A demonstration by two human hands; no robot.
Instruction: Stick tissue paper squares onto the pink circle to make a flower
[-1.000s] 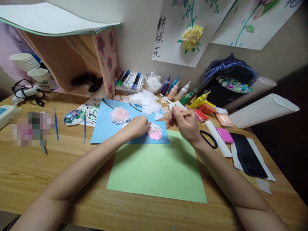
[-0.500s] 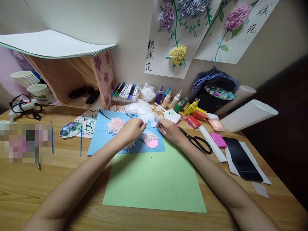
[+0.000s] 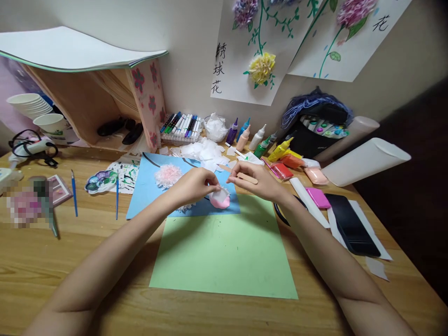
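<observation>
The left hand has finger and thumb pinched on a paper square, right by the pink clay on the blue sheet; whether they touch, I can't tell. Just beside, the right hand grips a stick.

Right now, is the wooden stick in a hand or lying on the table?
In a hand: the right hand holds the wooden stick, with the stick's rounded end in plain sight.
</observation>
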